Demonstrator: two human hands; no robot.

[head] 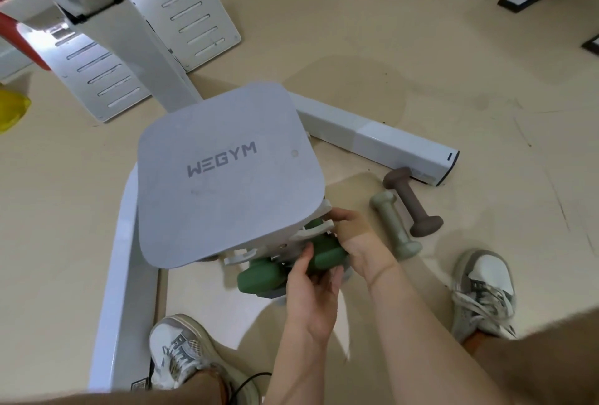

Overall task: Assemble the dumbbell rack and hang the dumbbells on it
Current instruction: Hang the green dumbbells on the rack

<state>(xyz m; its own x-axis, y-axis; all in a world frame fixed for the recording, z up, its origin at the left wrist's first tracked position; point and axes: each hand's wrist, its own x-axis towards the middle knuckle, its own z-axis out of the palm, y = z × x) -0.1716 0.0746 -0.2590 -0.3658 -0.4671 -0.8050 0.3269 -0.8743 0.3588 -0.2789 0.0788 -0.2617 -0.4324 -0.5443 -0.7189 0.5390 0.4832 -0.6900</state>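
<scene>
A small white dumbbell rack (312, 232) stands on the floor, mostly hidden beneath a grey seat pad. Two dark green dumbbells sit at the rack's near side. One dark green dumbbell (259, 278) rests low on the left. My left hand (308, 284) grips the head of the other dark green dumbbell (324, 259) from below. My right hand (355, 236) curls its fingers over a white rack arm just above that dumbbell. To the right, a pale green dumbbell (393, 229) and a brown dumbbell (412, 202) lie loose on the floor.
The grey seat pad (227, 171) marked WEGYM belongs to a white gym machine whose base bars (382, 139) run left and right of it. Slotted foot plates (194, 9) lie beyond. My two shoes (483, 291) flank the rack on the beige floor.
</scene>
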